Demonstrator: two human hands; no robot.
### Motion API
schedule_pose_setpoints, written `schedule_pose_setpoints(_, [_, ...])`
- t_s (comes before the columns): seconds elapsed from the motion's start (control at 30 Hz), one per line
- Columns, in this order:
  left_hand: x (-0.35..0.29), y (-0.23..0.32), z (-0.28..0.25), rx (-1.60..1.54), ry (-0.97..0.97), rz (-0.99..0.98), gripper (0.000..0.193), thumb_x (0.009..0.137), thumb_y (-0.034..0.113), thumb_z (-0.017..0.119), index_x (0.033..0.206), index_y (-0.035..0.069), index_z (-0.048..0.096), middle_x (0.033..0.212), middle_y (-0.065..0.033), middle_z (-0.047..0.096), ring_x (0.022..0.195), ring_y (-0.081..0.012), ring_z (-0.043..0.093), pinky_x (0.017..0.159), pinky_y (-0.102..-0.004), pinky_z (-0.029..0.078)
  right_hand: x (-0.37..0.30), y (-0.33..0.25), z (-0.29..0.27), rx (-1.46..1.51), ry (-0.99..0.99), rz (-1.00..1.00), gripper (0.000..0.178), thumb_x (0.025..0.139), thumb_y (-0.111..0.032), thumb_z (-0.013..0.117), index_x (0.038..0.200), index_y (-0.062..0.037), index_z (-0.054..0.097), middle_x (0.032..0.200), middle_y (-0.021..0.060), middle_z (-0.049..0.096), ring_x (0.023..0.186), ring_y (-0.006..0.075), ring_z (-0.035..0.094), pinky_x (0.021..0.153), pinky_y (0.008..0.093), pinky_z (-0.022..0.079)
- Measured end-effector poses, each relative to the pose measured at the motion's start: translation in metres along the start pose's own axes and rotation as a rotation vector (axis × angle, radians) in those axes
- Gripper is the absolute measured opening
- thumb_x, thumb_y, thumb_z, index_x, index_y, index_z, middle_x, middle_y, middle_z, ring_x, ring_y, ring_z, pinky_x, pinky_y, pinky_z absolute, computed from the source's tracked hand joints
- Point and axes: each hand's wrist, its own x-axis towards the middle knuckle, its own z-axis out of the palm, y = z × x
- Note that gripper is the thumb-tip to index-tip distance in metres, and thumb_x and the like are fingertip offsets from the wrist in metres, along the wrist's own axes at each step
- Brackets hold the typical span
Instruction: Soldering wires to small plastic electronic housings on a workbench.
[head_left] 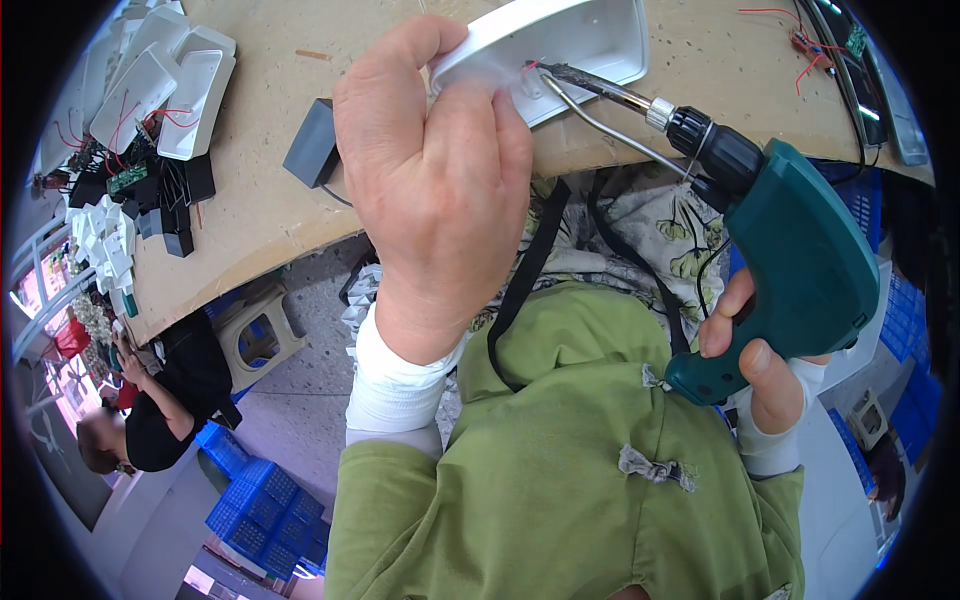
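Note:
My left hand (440,190) grips the near left rim of a white plastic housing (615,40), tilted over the table edge. My right hand (772,385) is wrapped round the handle of a green soldering gun (810,260) with a black collar. Its dark tip and a bent metal feed tube (610,122) reach into the housing and meet close to a short red wire (531,66). My left fingertips are near that spot, partly blurred. Whether the tip touches the wire, I cannot tell. A dark grey box (313,145) with a cable lies beside my left wrist.
White housings (205,90) with red wires are piled at the far left, beside black boxes (180,190) and small white parts (100,235). A small circuit board (815,50) lies at the right. Blue crates (265,515), a stool (260,335) and another person (150,420) are at left.

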Motion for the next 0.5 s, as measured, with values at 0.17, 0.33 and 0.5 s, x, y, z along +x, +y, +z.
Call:
schedule_pose_setpoints(0.17, [0.0001,-0.0004,0.0002,0.003,-0.012,0.004,0.008,0.072,0.000,0.066,0.080,0.002,0.065,0.104,-0.0095,0.057,0.073,-0.0162,0.051,0.061,-0.0266,0.042,-0.0029,-0.0031,0.0030,0.048,0.035,0.020,0.055,0.068,-0.022,0.076,0.112,0.0010,0.052,0.088,0.0088,0.057,0.069,0.0167,0.059,0.062,0.0298,0.049])
schedule_pose_setpoints(0.33, [-0.0017,0.0001,0.0009,-0.029,-0.012,-0.030,0.008,0.072,0.000,0.066,0.080,0.001,0.065,0.104,-0.0096,0.057,0.074,-0.0165,0.051,0.062,-0.0268,0.042,-0.0068,-0.0024,0.0013,0.061,0.045,0.014,0.060,0.068,-0.020,0.074,0.118,0.0016,0.049,0.093,0.0108,0.058,0.070,0.0172,0.059,0.061,0.0296,0.049])
schedule_pose_setpoints(0.5, [-0.0014,0.0002,0.0010,-0.015,-0.013,-0.029,0.008,0.072,0.001,0.067,0.080,0.001,0.065,0.104,-0.0094,0.057,0.073,-0.0164,0.050,0.062,-0.0271,0.042,-0.0057,-0.0028,0.0012,0.053,0.031,0.011,0.063,0.068,-0.019,0.073,0.121,0.0011,0.047,0.095,0.0119,0.058,0.070,0.0173,0.060,0.062,0.0288,0.049])
